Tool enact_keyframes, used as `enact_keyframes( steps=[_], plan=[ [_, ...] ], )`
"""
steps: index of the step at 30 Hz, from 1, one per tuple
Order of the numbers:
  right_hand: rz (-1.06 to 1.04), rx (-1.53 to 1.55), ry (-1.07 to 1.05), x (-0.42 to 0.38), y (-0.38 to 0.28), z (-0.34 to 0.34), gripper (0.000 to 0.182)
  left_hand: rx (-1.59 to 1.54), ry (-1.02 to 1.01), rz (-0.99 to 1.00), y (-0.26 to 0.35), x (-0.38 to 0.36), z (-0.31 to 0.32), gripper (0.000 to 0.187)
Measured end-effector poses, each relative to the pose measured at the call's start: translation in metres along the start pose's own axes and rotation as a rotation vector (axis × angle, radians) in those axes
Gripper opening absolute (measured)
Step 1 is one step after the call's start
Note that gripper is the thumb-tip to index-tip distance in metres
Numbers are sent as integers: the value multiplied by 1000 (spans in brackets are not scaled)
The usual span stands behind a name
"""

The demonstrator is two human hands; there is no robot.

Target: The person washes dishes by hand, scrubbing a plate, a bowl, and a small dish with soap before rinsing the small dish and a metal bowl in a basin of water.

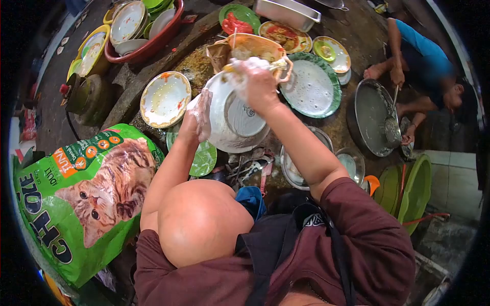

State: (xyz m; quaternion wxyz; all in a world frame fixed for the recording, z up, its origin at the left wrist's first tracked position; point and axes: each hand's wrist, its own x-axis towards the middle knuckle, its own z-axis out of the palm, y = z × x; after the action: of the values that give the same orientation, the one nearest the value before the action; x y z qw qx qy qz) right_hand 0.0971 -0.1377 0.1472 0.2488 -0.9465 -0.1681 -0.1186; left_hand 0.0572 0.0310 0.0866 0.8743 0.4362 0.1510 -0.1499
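Observation:
A large white bowl (220, 120) is tipped with its round base facing me, suds on its surface. My left hand (200, 117), wet with foam, grips the bowl's left rim. At the bowl's upper edge my right hand (259, 89) is closed around what looks like a foam-covered sponge (244, 67); motion blur and suds hide its details. Just beyond is an orange tub (263, 45) holding food scraps. A soiled white plate (166, 99) lies left of the bowl, and a green-rimmed basin of suds (310, 85) sits to the right.
Stacked dishes fill a red basin (173, 26) at the upper left. A green cat-food bag (92, 199) stands left. Cutlery (250, 166) and metal bowls (326, 136) lie nearer me. At right, another person (421, 43) holds a ladle (392, 127) over a big pan (365, 115).

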Motion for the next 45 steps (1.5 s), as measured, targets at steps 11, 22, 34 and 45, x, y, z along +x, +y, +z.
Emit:
enact_keyframes(
  steps=[11, 22, 34, 45],
  plan=[
    [12, -127, 348, -117, -3, 15, 39, -262, 27, 157, -1, -3, 83, 46],
    [-82, -345, 104, -44, -14, -29, 12, -280, -263, 88, -32, 5, 91, 36],
    [345, 769, 621, -93, 120, -4, 30, -258, -303, 87, -19, -10, 77, 42],
    [533, 1238, 148, -77, 32, -91, 40, -154, -144, -52, -44, 10, 44, 55]
  ],
)
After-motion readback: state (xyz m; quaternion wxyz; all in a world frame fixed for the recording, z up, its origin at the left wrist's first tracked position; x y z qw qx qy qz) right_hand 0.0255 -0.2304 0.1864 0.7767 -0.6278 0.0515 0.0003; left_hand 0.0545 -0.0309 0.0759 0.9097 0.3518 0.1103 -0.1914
